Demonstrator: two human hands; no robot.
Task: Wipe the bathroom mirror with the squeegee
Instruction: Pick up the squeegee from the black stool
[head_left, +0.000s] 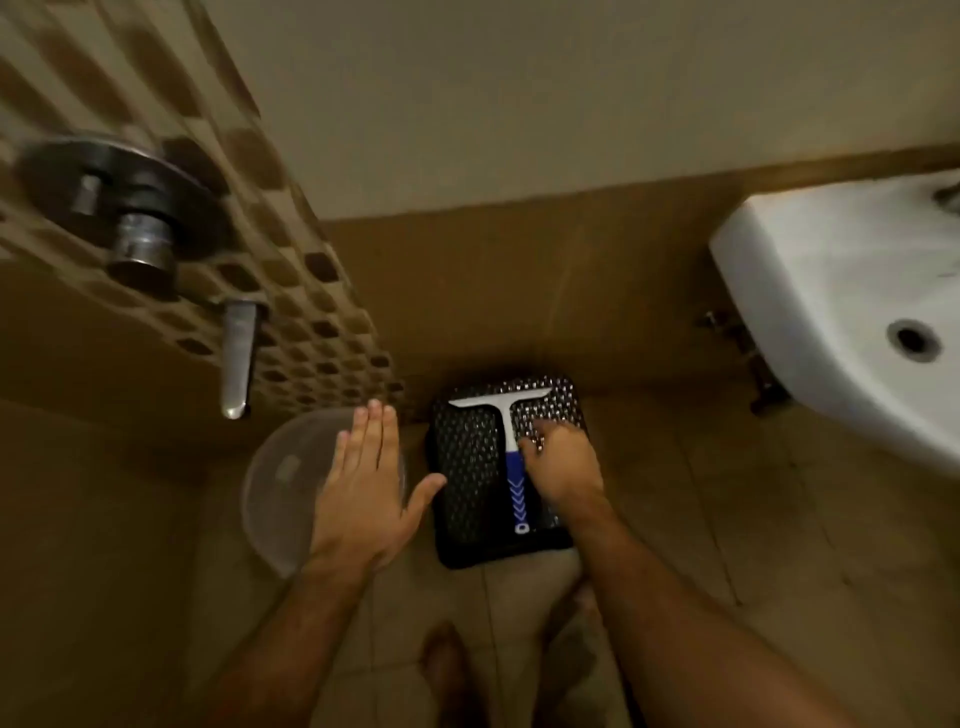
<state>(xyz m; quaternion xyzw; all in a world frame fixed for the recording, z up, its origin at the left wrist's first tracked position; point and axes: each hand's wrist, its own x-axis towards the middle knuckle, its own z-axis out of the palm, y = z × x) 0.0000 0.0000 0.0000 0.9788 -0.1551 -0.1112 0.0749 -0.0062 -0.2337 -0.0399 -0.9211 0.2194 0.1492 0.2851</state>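
A squeegee (511, 457) with a white T-shaped head and a blue-and-white handle lies flat on a black stool (467, 467) with a dotted top, low on the floor. My right hand (563, 467) reaches down beside the handle's right side, fingers curled and touching the white stem; it has no full grip on it. My left hand (363, 488) hovers flat with fingers spread, left of the stool, above a clear plastic bowl (283, 488). No mirror is in view.
A white wash basin (831, 322) juts out at the right with pipes beneath it. On the left mosaic-tiled wall sit a metal tap knob (130, 218) and spout (236, 358). My bare feet (447, 670) stand on the brown tiled floor.
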